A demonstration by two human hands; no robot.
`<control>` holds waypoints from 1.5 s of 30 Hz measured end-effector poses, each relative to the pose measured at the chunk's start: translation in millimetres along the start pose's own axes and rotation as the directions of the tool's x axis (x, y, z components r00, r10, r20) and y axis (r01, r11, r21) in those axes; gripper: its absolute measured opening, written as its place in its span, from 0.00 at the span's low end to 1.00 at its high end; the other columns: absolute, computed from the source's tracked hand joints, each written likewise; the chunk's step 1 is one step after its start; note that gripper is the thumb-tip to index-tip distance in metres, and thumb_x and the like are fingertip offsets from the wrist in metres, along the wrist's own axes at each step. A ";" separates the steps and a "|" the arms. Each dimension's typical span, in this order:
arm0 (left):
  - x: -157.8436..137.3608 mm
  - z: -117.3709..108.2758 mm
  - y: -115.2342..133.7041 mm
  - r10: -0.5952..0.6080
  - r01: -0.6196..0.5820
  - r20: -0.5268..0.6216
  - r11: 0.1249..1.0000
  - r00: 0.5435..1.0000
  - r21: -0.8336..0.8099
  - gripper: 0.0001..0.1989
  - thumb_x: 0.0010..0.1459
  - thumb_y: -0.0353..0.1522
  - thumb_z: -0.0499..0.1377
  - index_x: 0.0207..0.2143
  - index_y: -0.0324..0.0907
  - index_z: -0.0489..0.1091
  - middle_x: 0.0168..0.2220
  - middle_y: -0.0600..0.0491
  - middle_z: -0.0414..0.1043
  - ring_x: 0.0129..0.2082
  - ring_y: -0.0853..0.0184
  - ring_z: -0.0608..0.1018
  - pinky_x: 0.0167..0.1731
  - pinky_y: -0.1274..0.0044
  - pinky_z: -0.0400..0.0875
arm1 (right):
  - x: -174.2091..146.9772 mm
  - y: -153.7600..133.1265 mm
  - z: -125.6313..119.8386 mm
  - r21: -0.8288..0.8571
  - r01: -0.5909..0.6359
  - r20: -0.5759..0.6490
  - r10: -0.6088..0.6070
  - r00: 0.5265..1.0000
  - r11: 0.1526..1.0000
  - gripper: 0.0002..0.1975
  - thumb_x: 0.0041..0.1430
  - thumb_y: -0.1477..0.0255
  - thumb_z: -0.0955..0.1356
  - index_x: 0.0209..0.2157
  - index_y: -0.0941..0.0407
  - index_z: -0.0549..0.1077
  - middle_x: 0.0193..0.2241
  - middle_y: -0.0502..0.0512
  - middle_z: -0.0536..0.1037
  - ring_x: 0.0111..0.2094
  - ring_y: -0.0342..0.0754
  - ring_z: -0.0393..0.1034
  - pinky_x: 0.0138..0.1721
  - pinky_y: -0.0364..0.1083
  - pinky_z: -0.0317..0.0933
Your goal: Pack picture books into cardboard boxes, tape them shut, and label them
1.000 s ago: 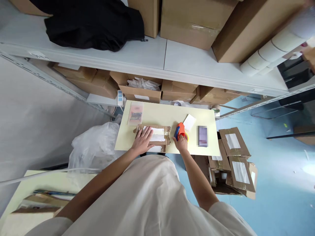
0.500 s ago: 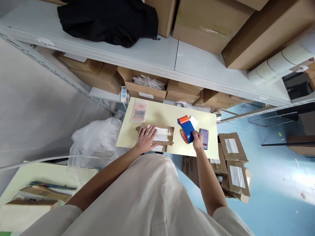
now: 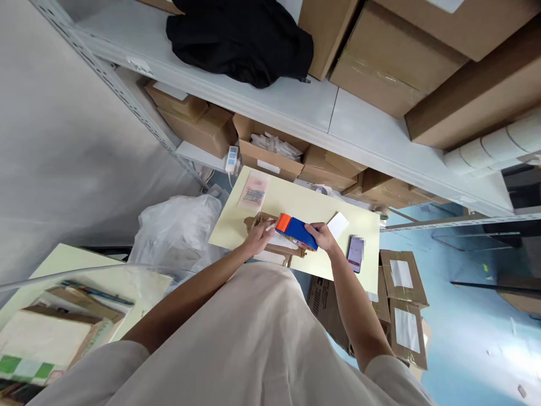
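My right hand [image 3: 322,235] is wrapped round the rear of a blue and orange tape dispenser [image 3: 299,230], held above a small brown cardboard package [image 3: 291,246]. The dispenser's orange end points left. At that end my left hand [image 3: 259,238] is closed in a pinch, with a pale bit at the fingertips that looks like the tape end. The package lies on the pale yellow table [image 3: 228,225] with white paper on top, partly hidden by my hands and the dispenser.
On the table are a pink printed packet [image 3: 254,190], a white paper [image 3: 337,225] and a phone [image 3: 355,252]. A shelf [image 3: 270,107] with cartons and black clothing [image 3: 249,42] overhangs the back. Plastic bags [image 3: 171,234] stand left; taped cartons [image 3: 401,276] are stacked right.
My right hand has brought the tape dispenser left, over the package, and turned it level. My left hand has gone from lying flat on the package to pinching at the dispenser's orange end.
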State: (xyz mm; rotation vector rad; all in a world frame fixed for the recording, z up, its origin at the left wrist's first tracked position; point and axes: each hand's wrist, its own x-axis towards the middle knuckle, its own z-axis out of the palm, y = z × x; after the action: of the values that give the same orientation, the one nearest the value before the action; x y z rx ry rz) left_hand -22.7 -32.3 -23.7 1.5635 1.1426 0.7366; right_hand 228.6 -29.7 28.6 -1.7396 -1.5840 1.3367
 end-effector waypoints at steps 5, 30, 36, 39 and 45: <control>18.8 5.2 13.7 -0.434 0.406 0.107 0.688 0.895 -0.601 0.23 0.51 0.50 0.61 0.41 0.42 0.73 0.42 0.45 0.76 0.40 0.59 0.79 0.41 0.68 0.73 | -1.4 4.4 -2.8 0.028 0.002 0.016 -0.002 1.000 1.000 0.29 0.50 0.45 0.65 0.15 0.56 0.59 0.14 0.45 0.54 0.18 0.38 0.47 0.19 0.42 0.43; 15.2 6.2 14.0 -0.431 0.499 0.421 0.079 0.798 -0.863 0.12 0.57 0.40 0.61 0.29 0.40 0.74 0.28 0.51 0.77 0.30 0.68 0.78 0.34 0.75 0.70 | -10.3 7.9 0.0 0.138 0.042 -0.009 -0.041 0.999 0.990 0.31 0.49 0.43 0.64 0.14 0.55 0.57 0.13 0.45 0.54 0.17 0.38 0.46 0.18 0.42 0.43; 16.8 -0.6 25.1 -0.552 0.523 0.249 0.420 0.796 -0.741 0.18 0.47 0.46 0.66 0.28 0.39 0.74 0.28 0.49 0.77 0.28 0.67 0.78 0.31 0.75 0.70 | -12.4 5.1 3.1 0.085 0.057 -0.017 -0.055 0.998 0.995 0.31 0.50 0.43 0.64 0.15 0.55 0.57 0.13 0.45 0.54 0.17 0.38 0.47 0.18 0.42 0.43; 16.2 -0.3 26.7 -0.589 0.490 0.101 0.550 0.801 -0.676 0.15 0.42 0.40 0.70 0.27 0.40 0.75 0.26 0.52 0.76 0.26 0.70 0.77 0.30 0.79 0.69 | -12.2 -3.2 4.1 0.045 0.055 -0.012 -0.054 0.998 0.997 0.30 0.51 0.43 0.63 0.16 0.55 0.59 0.14 0.46 0.55 0.17 0.38 0.48 0.18 0.41 0.44; 5.0 -43.9 11.0 -0.531 0.397 -0.085 0.722 0.843 -0.566 0.21 0.43 0.46 0.68 0.28 0.37 0.74 0.27 0.47 0.78 0.29 0.65 0.79 0.28 0.78 0.67 | -15.4 -12.5 -18.5 -0.130 0.070 -0.026 -0.074 0.997 0.989 0.29 0.51 0.45 0.65 0.15 0.56 0.60 0.14 0.46 0.58 0.18 0.39 0.50 0.18 0.42 0.46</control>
State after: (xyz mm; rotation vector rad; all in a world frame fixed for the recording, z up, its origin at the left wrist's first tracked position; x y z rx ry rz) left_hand -56.2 -11.8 -0.7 0.6787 1.3052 0.8166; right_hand 239.9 -35.6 52.5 -1.7504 -1.7332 1.1912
